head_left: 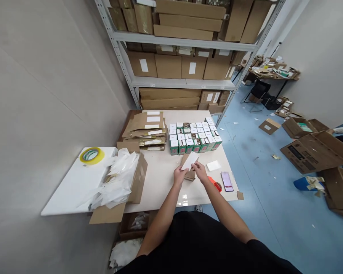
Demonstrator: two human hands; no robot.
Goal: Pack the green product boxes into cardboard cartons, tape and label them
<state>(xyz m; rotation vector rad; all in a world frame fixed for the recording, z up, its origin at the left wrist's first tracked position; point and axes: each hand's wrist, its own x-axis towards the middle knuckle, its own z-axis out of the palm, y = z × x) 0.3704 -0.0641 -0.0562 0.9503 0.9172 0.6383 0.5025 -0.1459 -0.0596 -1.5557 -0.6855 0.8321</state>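
A grey wall stands on the left. Far behind the light table, a metal shelf holds brown cartons. The floor on the right is blue, with open boxes. A cluttered desk stands far right.

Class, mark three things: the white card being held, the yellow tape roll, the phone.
white card (190,160): head view, centre of its face.
yellow tape roll (91,162): head view, near rim.
phone (227,181): head view, screen.
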